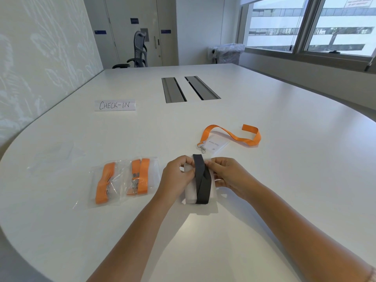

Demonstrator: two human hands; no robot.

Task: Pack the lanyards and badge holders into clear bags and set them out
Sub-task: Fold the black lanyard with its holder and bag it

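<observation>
Both hands meet over a white badge holder (190, 195) wrapped lengthwise by a folded black lanyard (201, 180), near the front middle of the white bench (284, 159). The left hand (176, 177) pinches the holder's upper left edge, its fingers (186, 159) curled over the top corner beside the black band. The right hand (225, 173) grips the opposite side, thumb and fingertips pressed at the band's upper right edge, the other fingers curled under the holder's side. Just left of the hands lie two clear bags side by side, touching or slightly overlapping: the left bag (105, 183) holds a folded orange lanyard, and the right bag (142, 176) holds another with its metal clip showing. Beyond the hands, a loose orange lanyard (232, 135) trails across the bench, its clip end lying on an unpacked badge holder (216, 144). Farther back on the left stands a paper sign (115, 105) reading "CHECK-IN". Flat clear plastic, hard to make out, lies at the far left.
</observation>
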